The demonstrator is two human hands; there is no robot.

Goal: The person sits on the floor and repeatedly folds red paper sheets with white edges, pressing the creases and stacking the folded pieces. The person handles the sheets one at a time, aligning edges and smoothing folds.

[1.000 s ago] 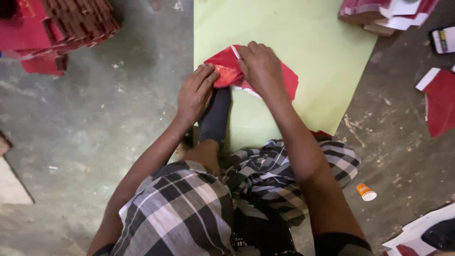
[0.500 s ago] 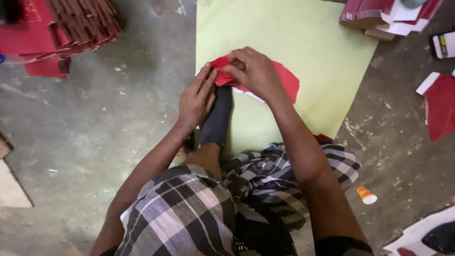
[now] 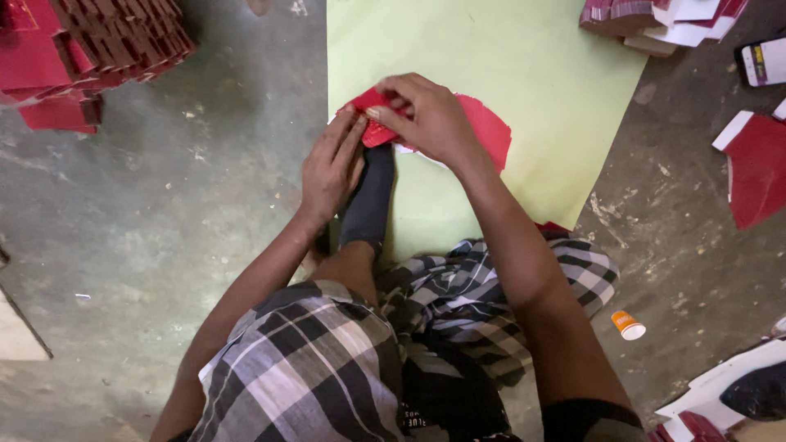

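Stacks of folded red card pieces are piled on the concrete floor at far left. Next, the left hand is laid flat, fingers pressed on the left edge of a red paper piece spread on a pale green sheet. The right hand is curled over it, fingertips pinching a fold. A small orange cup is seen lying at right.
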